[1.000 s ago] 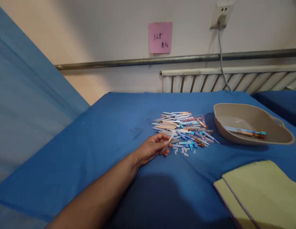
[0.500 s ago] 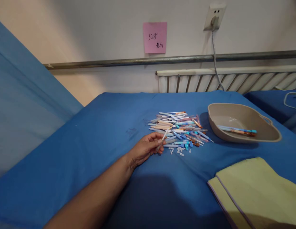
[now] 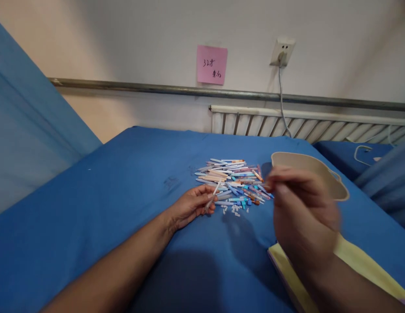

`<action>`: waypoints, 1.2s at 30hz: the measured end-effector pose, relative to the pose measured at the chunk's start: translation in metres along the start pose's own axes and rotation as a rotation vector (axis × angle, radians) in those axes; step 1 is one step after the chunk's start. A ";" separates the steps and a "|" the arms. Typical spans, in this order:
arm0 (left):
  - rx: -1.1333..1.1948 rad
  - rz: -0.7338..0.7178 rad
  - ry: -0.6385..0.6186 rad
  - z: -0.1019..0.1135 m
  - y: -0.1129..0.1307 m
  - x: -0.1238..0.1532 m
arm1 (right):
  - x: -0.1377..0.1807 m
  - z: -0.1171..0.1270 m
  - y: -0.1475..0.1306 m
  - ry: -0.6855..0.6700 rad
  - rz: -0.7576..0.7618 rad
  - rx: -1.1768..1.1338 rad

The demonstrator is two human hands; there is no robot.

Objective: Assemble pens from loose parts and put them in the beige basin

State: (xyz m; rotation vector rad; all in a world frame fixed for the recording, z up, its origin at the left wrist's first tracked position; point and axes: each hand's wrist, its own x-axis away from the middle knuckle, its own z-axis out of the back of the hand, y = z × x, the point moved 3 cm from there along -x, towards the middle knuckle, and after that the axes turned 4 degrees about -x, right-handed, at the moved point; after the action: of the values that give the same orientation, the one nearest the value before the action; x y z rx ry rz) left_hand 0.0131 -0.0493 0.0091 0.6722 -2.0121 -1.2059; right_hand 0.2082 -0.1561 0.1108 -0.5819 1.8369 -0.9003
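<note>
My left hand (image 3: 196,202) is closed, pinching a slim white pen refill (image 3: 214,194) that slants upward between thumb and fingers. Just past that hand lies a pile of pen parts (image 3: 218,173), with pale barrels, white sticks and patterned tubes in blue, peach and orange. Small blue and brown pieces (image 3: 244,203) sit at the pile's near edge, beside several tiny white tips (image 3: 235,209). My right hand (image 3: 303,208) hangs in the air right of the pile, close to the camera. Motion smears its curled fingers, so whether they hold anything is unclear.
Behind my right hand stands a beige basket (image 3: 287,157), partly covered. A folded yellow cloth (image 3: 362,265) lies at the front right of the blue-covered table (image 3: 130,174). Along the wall run a metal pipe (image 3: 156,88), a radiator (image 3: 248,123) and a plugged-in cord (image 3: 281,91).
My right hand has come into view from the right, in front of the basket and cloth. The camera view has shifted slightly. My left hand still grips the refill.
</note>
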 end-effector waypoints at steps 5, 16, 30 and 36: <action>0.000 0.019 -0.014 -0.001 0.000 0.000 | -0.009 0.025 0.099 0.044 -0.340 0.144; 0.017 0.055 0.049 0.000 0.004 -0.003 | -0.011 0.042 0.146 -0.340 -0.564 0.233; -0.002 0.069 0.063 0.000 0.007 -0.004 | -0.026 0.073 0.136 -0.483 -0.342 0.812; -0.012 0.062 0.055 -0.001 0.008 -0.004 | -0.018 0.036 0.131 -0.564 -0.049 0.828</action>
State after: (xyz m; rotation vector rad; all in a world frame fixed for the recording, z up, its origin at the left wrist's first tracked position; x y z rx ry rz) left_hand 0.0156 -0.0433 0.0151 0.6260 -1.9643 -1.1497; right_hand 0.2478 -0.0743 0.0078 -0.2975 0.8372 -1.2633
